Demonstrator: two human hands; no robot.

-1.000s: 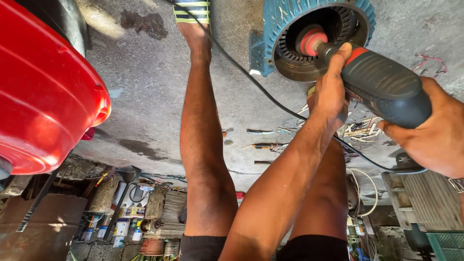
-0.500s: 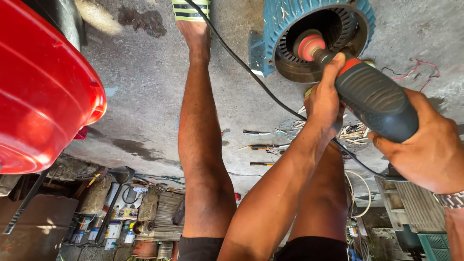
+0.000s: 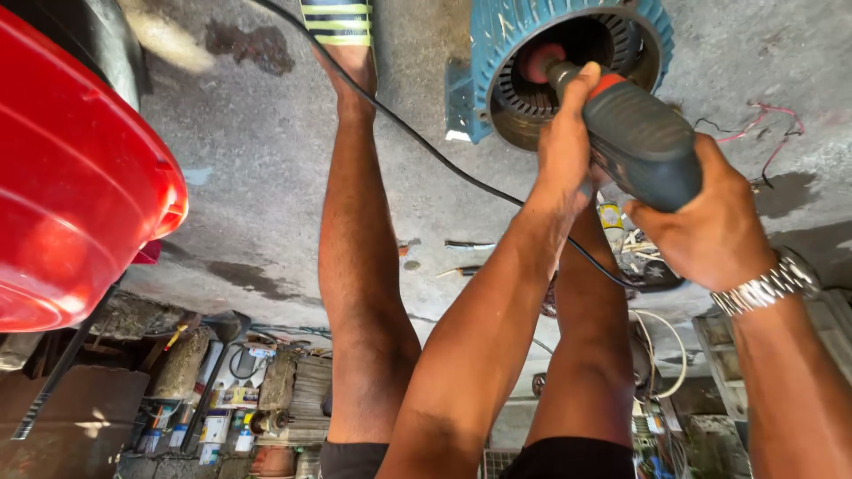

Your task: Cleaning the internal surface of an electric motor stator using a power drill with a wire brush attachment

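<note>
Two hands grip a dark grey-and-red power drill (image 3: 635, 133): left hand (image 3: 565, 146) wrapped near its nose, right hand (image 3: 706, 226) around the rear, tip inside the blue ribbed motor housing (image 3: 568, 62) on concrete; small white-labelled bottles (image 3: 213, 430) lie nearby.

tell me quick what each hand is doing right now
Left hand: closed on the front of the power tool.
Right hand: closed on the tool's rear grip.

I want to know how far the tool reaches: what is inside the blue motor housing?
Inside the blue motor housing a ring of slotted metal shows, with the power tool's pink-red tip in the bore. The left hand and tool cover the lower right; the depth is dark.
</note>
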